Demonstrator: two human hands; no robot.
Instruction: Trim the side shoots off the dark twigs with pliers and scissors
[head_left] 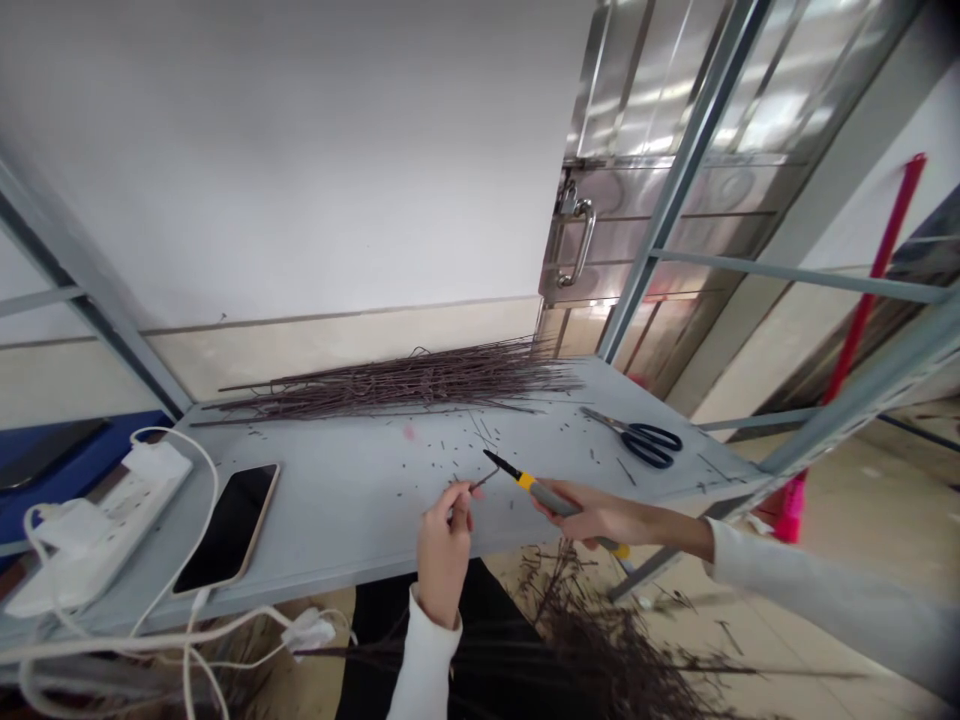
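Between the fingertips of my left hand [444,535] is a thin dark twig [486,479], its end pointing up and right. My right hand [592,515] is wrapped round grey-and-yellow pruning shears [551,496], whose dark blades reach toward the twig's tip. Whether the blades touch the twig, I cannot tell. Beyond both hands, a long bundle of dark twigs [405,383] lies along the back of the grey shelf [337,500]. Small cut bits are scattered over the surface in front of it.
Scissors [649,442] with dark handles lie at the right. To the left are a phone [229,525], a white power strip [101,535] and loose white cables. More branched twigs [622,640] are below the shelf's front edge. Metal posts [686,180] frame the shelf.
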